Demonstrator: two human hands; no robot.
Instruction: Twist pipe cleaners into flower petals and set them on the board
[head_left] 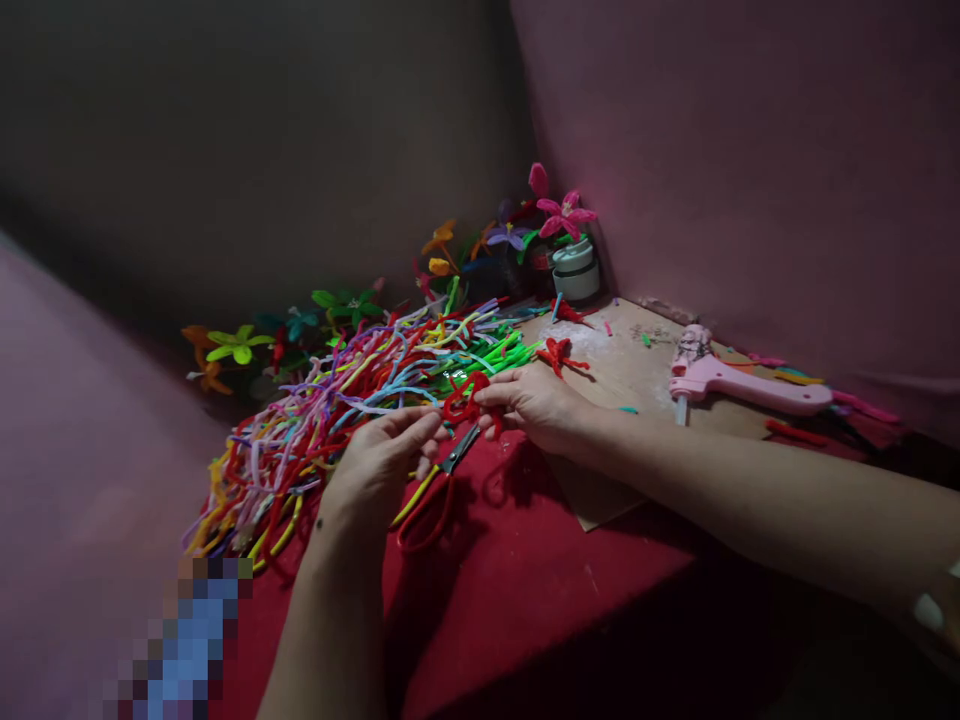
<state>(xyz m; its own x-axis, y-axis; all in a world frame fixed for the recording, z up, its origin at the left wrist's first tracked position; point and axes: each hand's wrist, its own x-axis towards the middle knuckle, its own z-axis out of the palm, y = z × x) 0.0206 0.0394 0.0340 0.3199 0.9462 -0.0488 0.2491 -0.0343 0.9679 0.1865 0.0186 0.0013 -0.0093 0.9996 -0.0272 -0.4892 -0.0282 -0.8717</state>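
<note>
Red pipe cleaner (460,402), bent into loops, was held up just beyond the blade tips of the scissors (454,456). The right hand (536,403), to the right of the scissors, had its thumb and fingers closed on it. The left hand (386,450), left of the scissors, had thumb and forefinger brought together beside the loops; whether it gripped them could not be told. A heap of multicoloured pipe cleaners (352,395) lay left of and beyond the scissors on the red tabletop (525,575); a pink glue gun (750,385) lay well to their right.
</note>
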